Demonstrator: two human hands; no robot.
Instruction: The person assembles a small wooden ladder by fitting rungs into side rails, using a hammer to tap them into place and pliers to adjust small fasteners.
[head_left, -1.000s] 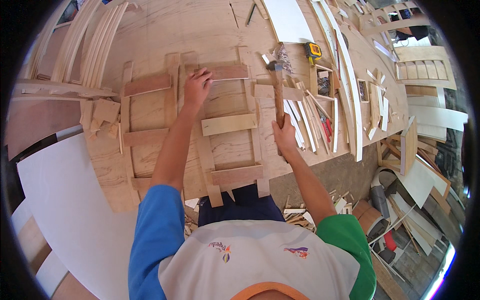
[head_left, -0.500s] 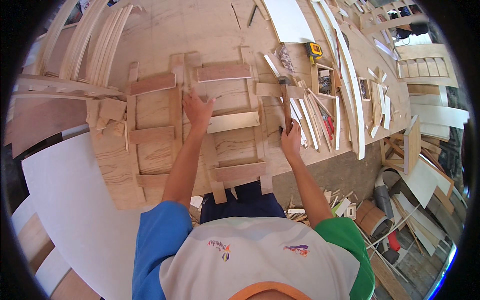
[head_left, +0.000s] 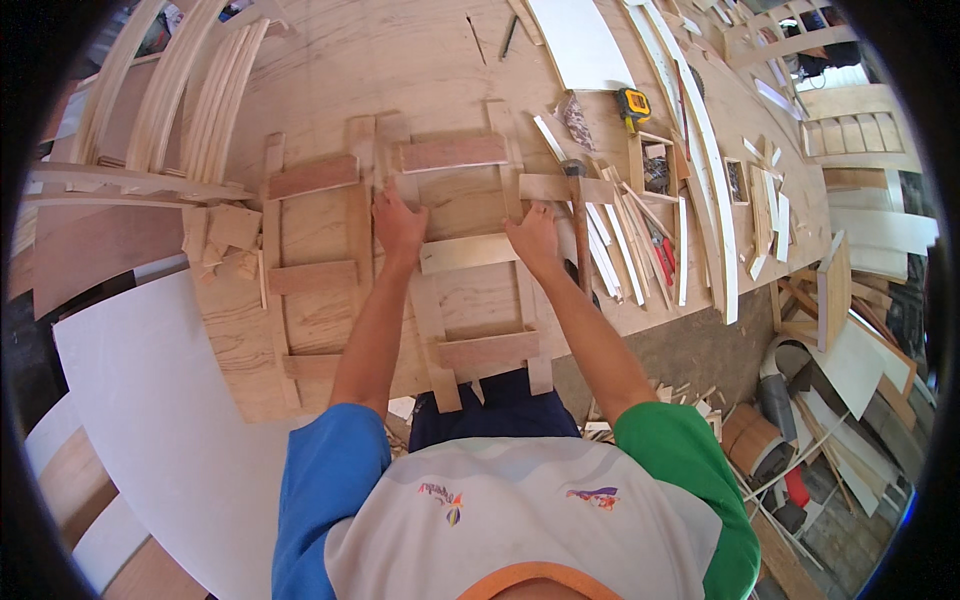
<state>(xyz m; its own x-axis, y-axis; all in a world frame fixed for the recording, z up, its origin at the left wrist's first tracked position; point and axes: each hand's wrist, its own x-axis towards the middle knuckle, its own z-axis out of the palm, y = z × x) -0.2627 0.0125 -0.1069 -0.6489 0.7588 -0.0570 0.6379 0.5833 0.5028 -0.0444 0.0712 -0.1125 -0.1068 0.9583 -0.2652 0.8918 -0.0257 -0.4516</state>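
Observation:
In front of me lies a ladder-like wooden frame (head_left: 488, 348), two long rails joined by cross slats. My left hand (head_left: 400, 228) is on its left rail, thumb on the inner side and fingers on the outer. My right hand (head_left: 534, 238) grips the right rail in the same way, just above the pale middle slat (head_left: 468, 253). Beside my right hand, a hammer (head_left: 581, 225) with a wooden handle rests on the table, lying across a short wood piece (head_left: 540, 187). A second similar frame (head_left: 312, 278) lies to the left.
The plywood table (head_left: 380, 60) carries loose wood strips (head_left: 625, 235), red-handled pliers (head_left: 664, 255), a yellow tape measure (head_left: 632, 105), a small wooden box (head_left: 655, 165) and a plastic bag (head_left: 574, 120). Stacked curved strips (head_left: 180, 90) stand at left. Scrap wood litters the floor at right.
My right hand has let go of the hammer and moved left onto the frame's right rail. My left hand has come down onto the left rail.

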